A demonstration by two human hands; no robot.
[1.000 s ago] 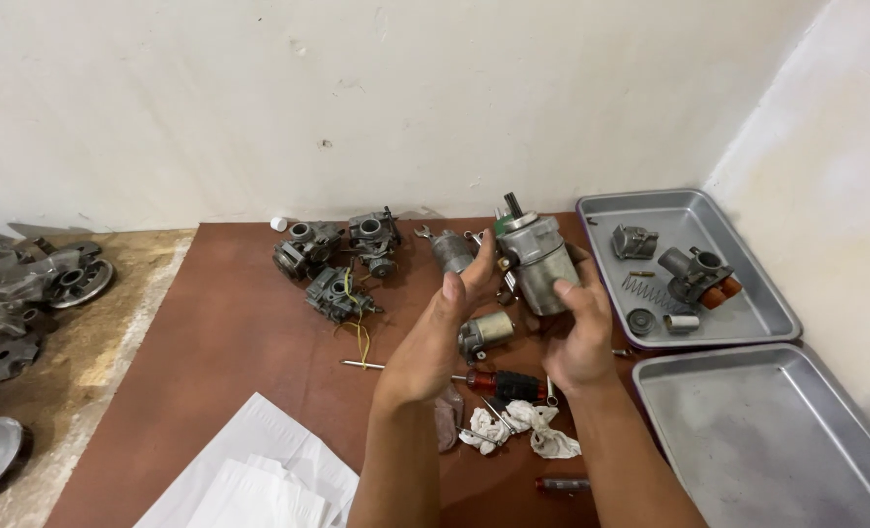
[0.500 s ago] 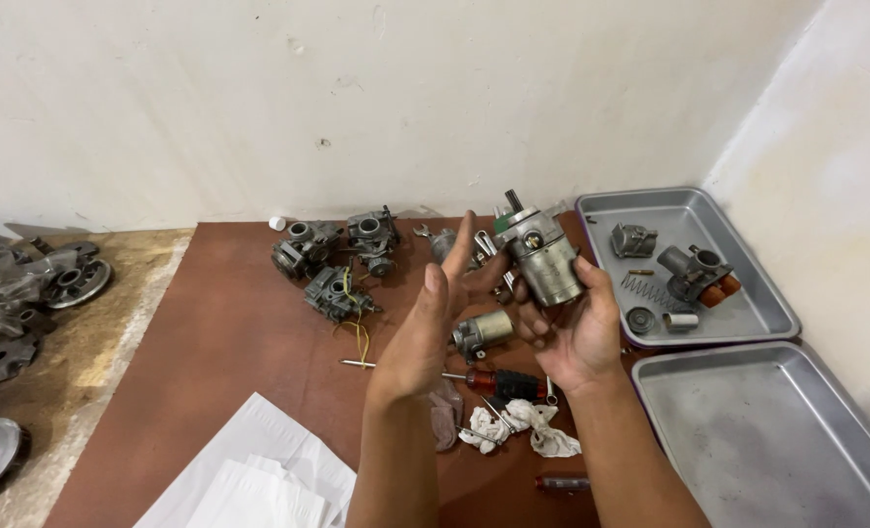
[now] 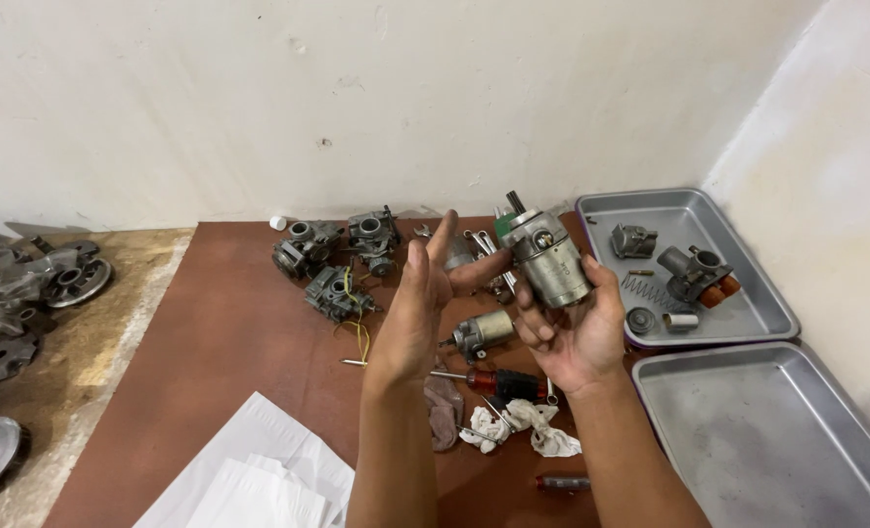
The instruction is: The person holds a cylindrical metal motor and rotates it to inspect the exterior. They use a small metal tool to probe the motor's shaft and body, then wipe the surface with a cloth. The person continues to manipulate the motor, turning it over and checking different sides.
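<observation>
Right hand: your right hand (image 3: pixel 574 337) cradled the grey cylindrical motor (image 3: pixel 550 259) from below, fingers curled round its lower body, its shaft end tilted up toward the wall.
Left hand: your left hand (image 3: pixel 417 303) stood open and flat just beside the motor, palm turned toward it, fingertips near the housing but holding nothing.
Motor: it was lifted clear of the brown mat (image 3: pixel 220 342), above the mat's far right part and close to the tray edge.
Progress: by my reading, the motor was in hand and whole, its housing closed; no opening of it showed.
Below the hands: a smaller motor (image 3: pixel 486 332), a red-handled screwdriver (image 3: pixel 493 380) and crumpled rags (image 3: pixel 523 425) lay on the mat.
Far edge: three carburettors (image 3: pixel 342 259) sat grouped near the mat's far edge, with spanners beside them.
Right side: the upper tray (image 3: pixel 728 323) held small parts and a spring; the lower tray (image 3: pixel 748 440) lay nearer you.
Near edge: white paper sheets (image 3: pixel 249 479) overlapped the mat's near edge.
</observation>
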